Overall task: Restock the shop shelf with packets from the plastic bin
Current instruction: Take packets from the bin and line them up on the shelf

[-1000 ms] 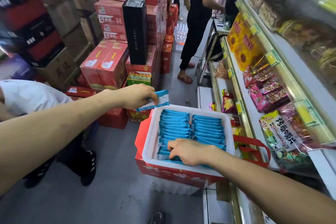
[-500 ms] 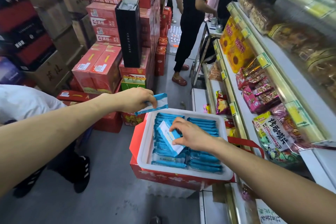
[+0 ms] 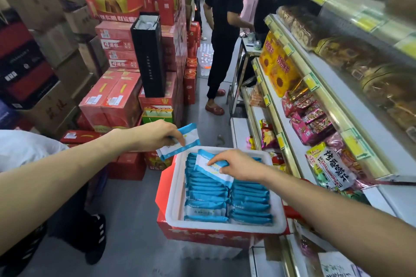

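A: In the head view, what is each hand doing?

B: The left hand (image 3: 157,135) pinches a blue-and-white packet (image 3: 179,141) between thumb and fingers, holding it in the air just beyond the far left corner of the white plastic bin (image 3: 173,191). The right hand (image 3: 238,165) pinches a second packet (image 3: 212,170) by its upper edge, tilted, lifted just above the rows.

A: And the rest of the packets?

B: Two rows of blue packets (image 3: 225,200) stand on edge in the bin, below and nearer than the right hand. The bin sits on a red carton (image 3: 202,235).

A: Where is the shelf?

B: The shop shelf (image 3: 315,105) runs along to the right of the right hand, carrying pink snack packs (image 3: 308,117), yellow sunflower bags (image 3: 279,69) and a bag with large black characters (image 3: 333,168) nearest the right forearm.

A: Anything to the left?

B: Beyond the left hand rise stacked red cartons (image 3: 112,96) with a tall black box (image 3: 149,56) on them. Farther down the aisle a person in black (image 3: 221,36) stands at the shelf.
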Demonstrator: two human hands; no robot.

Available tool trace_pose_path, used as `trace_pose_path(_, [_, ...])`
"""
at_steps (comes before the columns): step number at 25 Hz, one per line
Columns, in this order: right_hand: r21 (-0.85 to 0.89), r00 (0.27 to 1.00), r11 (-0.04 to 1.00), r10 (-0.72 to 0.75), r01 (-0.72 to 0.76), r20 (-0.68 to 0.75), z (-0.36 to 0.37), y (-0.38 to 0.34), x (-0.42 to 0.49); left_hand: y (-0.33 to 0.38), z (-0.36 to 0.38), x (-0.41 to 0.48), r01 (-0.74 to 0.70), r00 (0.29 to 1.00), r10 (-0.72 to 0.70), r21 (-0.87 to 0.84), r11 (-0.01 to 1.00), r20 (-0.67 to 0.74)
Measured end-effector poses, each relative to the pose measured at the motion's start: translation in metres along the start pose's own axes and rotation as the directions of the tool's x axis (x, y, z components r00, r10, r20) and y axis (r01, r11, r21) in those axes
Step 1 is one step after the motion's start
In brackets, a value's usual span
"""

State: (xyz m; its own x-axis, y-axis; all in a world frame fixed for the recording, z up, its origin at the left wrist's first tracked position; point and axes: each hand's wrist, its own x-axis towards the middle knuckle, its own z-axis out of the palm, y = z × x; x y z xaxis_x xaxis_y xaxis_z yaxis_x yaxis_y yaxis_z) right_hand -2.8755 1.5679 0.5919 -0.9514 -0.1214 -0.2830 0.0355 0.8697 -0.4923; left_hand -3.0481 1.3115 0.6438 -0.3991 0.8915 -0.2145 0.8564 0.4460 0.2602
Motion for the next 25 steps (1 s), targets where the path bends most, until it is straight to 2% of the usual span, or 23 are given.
trace_pose_path(4, [-0.059,1.0,0.998,-0.001,0.001,0.0,-0.108,-0.006,-0.03,0.017,-0.053,0.028,-0.041,0.998,0.035,-0.111,0.993,-0.055])
trace_pose_path(9, [-0.236,0.987,0.968,0.052,-0.087,-0.151,-0.273,-0.016,-0.111,0.087,-0.169,0.092,-0.265,0.963,0.254,-0.136,0.955,-0.092])
trace_pose_path(12, [-0.284,0.96,0.946,0.079,-0.157,-0.268,-0.351,-0.025,-0.182,0.149,-0.242,0.126,-0.404,0.911,0.39,-0.095,0.91,-0.136])
trace_pose_path(15, [-0.282,0.89,0.918,0.138,-0.28,-0.434,-0.402,-0.026,-0.284,0.238,-0.304,0.158,-0.566,0.815,0.55,-0.044,0.823,-0.184])
trace_pose_path(18, [-0.23,0.79,0.895,0.187,-0.382,-0.583,-0.419,-0.023,-0.396,0.336,-0.335,0.184,-0.736,0.659,0.727,0.037,0.676,-0.193])
trace_pose_path(21, [-0.195,0.67,0.82,0.275,-0.538,-0.69,-0.407,-0.014,-0.509,0.432,-0.34,0.206,-0.828,0.533,0.825,0.087,0.554,-0.19])
trace_pose_path(23, [-0.097,0.554,0.761,0.372,-0.641,-0.745,-0.387,-0.007,-0.579,0.49,-0.336,0.214,-0.859,0.483,0.854,0.087,0.505,-0.194])
trace_pose_path(25, [0.06,0.383,0.685,0.474,-0.726,-0.793,-0.359,-0.004,-0.649,0.55,-0.327,0.218,-0.897,0.419,0.887,0.063,0.438,-0.194])
